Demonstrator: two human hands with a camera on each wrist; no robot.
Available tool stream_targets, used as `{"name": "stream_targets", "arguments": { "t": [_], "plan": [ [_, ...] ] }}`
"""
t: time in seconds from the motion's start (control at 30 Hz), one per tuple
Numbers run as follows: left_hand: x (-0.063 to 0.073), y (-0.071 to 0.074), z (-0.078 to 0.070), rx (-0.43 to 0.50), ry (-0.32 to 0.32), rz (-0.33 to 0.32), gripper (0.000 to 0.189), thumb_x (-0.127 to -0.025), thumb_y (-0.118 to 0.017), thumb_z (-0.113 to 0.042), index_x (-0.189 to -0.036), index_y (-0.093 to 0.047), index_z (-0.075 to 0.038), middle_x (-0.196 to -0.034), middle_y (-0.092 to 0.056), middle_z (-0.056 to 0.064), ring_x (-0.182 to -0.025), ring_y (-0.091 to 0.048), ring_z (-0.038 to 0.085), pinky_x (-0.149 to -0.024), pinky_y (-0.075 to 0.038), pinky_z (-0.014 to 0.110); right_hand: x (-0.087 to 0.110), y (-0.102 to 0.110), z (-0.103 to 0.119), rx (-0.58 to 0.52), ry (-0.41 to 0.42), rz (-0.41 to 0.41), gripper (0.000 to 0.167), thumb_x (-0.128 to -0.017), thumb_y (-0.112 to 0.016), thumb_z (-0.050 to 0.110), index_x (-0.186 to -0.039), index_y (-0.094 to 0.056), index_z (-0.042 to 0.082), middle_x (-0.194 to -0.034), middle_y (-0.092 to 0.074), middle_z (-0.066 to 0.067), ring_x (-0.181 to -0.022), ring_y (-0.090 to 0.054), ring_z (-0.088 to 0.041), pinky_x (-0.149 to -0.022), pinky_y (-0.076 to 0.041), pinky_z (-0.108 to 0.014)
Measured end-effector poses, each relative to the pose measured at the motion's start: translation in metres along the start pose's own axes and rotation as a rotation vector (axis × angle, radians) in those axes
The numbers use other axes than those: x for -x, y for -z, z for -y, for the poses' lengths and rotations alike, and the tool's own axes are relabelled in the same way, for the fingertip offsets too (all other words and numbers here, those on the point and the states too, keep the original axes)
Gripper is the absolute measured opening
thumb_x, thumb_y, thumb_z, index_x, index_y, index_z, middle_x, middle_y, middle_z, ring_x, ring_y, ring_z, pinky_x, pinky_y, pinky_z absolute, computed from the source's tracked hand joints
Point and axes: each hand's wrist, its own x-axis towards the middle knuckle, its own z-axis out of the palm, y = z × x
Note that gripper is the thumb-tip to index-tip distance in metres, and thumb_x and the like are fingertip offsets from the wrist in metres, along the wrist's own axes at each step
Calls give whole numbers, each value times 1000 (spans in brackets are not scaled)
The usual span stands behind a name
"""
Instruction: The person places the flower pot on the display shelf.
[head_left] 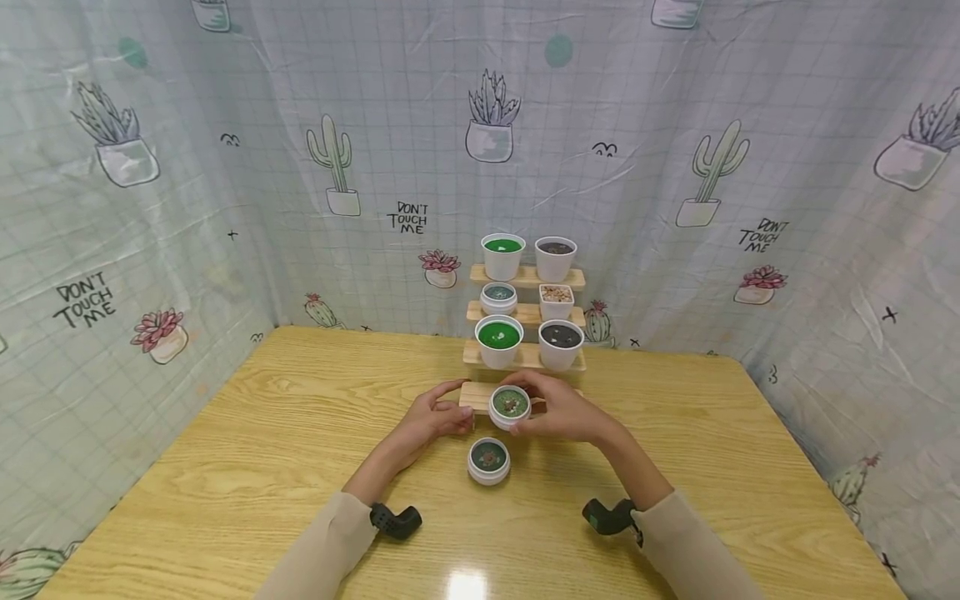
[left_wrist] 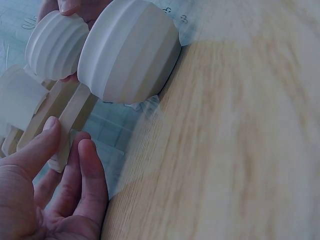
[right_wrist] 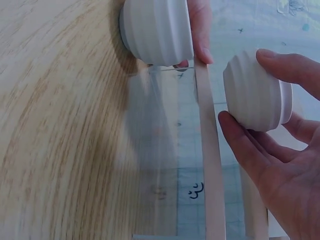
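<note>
My right hand (head_left: 566,410) grips a small white ribbed pot (head_left: 510,405) with a green decorated top, thumb on one side and fingers on the other. It is over the lowest wooden step of a tiered stand (head_left: 475,395); in the right wrist view a gap shows between this pot (right_wrist: 252,92) and the step's edge (right_wrist: 212,150). My left hand (head_left: 429,423) holds the left end of that step, its thumb on the wood and fingers curled beneath in the left wrist view. Another white ribbed pot (head_left: 488,460) with a dark green top stands on the table before the stand.
Higher steps carry green-topped cups (head_left: 498,352), dark-topped cups (head_left: 559,356), a low round pot (head_left: 498,305) and a square cup (head_left: 556,307) with a speckled top. A printed curtain (head_left: 390,150) surrounds the wooden table (head_left: 675,467) at the back and sides.
</note>
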Motion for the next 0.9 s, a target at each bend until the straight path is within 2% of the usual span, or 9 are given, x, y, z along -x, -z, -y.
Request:
{"name": "stream_targets", "arguments": {
  "t": [0.3, 0.43, 0.53, 0.7, 0.9],
  "plan": [
    [-1, 0, 1, 7, 0, -15, 72, -99, -70, -13, -160, -32, -10, -100, -76, 8, -92, -72, 15, -85, -62, 31, -3, -5, -3, 1, -6, -51, 62, -84, -85, 16, -138, -57, 8, -133, -63, -12, -126, -60, -31, -107, -53, -50],
    [0, 0, 3, 6, -1, -7, 73, -99, -70, -13, -161, -31, -9, -104, -76, 15, -91, -72, 14, -85, -62, 31, -3, -7, -4, -7, -34, -89, 65, -84, -85, 16, -139, -53, 5, -133, -62, -13, -124, -61, -30, -105, -54, -46],
    [0, 0, 2, 8, 3, -3, 73, -99, -70, -13, -161, -31, -9, -105, -76, 15, -92, -72, 14, -85, -62, 31, -4, -8, -5, -16, -45, -110, 66, -84, -85, 16, -139, -50, 3, -134, -61, -15, -123, -61, -30, -103, -55, -43],
    [0, 0, 1, 4, 3, 0, 74, -100, -70, -13, -161, -30, -8, -101, -76, 9, -92, -72, 14, -86, -62, 31, -5, -10, -4, -44, -62, -137, 67, -84, -85, 13, -139, -48, 1, -136, -59, -18, -126, -59, -33, -105, -54, -46],
    [0, 0, 0, 6, 2, 1, 75, -99, -70, -13, -161, -29, -7, -103, -76, 11, -92, -72, 13, -85, -61, 30, -6, -12, -6, -51, -69, -165, 66, -85, -85, 12, -139, -49, 0, -136, -59, -19, -125, -59, -34, -105, -55, -48]
  ]
}}
